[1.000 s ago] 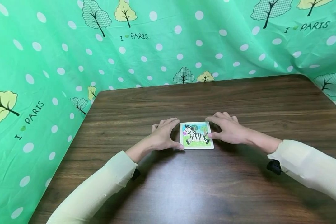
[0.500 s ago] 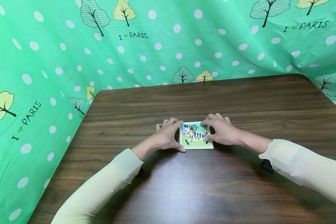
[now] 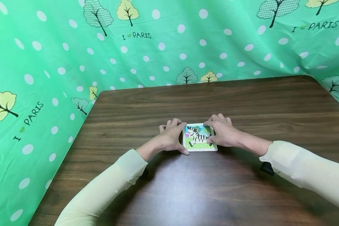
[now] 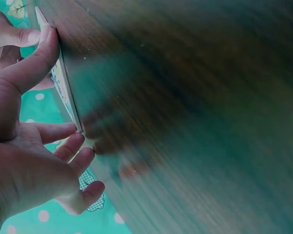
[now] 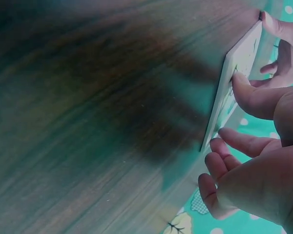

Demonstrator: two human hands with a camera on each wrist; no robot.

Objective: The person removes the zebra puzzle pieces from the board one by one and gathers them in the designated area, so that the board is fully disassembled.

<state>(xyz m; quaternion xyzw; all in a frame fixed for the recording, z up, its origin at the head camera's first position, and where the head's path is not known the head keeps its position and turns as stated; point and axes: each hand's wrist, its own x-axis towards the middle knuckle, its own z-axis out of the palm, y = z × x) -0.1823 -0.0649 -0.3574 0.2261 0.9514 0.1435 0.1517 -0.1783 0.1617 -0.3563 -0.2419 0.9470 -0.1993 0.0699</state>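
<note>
A square zebra puzzle in a thin white frame lies flat on the brown wooden table. My left hand holds the frame at its left side, thumb at the near corner and index finger at the far corner. From the right, my right hand reaches over the picture; its thumb touches the top face and its index fingertip lies by the far edge. The right hand's other fingers stay beyond the frame, bent loosely. In the left wrist view the puzzle shows nearly edge-on.
A green polka-dot cloth with printed trees hangs behind the table and along its left side. Both forearms wear pale sleeves, the right sleeve crossing the table's right part. A black wrist device sits under that cuff.
The right hand has shifted left, its thumb and index finger moving farther over the picture. The left hand has moved slightly right against the frame. The puzzle stays nearly in place.
</note>
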